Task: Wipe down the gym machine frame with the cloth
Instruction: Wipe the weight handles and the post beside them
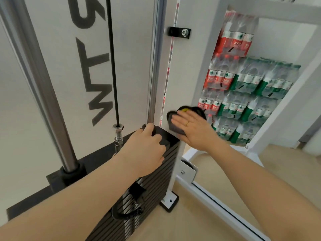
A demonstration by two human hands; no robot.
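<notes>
Gym: weight stack [152, 180], guide rods [50, 101], bottled-water packs [251, 94]

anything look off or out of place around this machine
Nothing looks damaged or spilled. The one oddity is storage: shrink-wrapped packs of bottled water are stacked on the floor inside the white frame, behind where the right hand presses the cloth. The left hand grips the weight stack.

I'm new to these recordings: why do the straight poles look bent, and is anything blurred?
Head view: the wide-angle lens bows the chrome guide rod and white frame upright; the cloth under the right hand is smeared; lighting is soft and even.
</notes>
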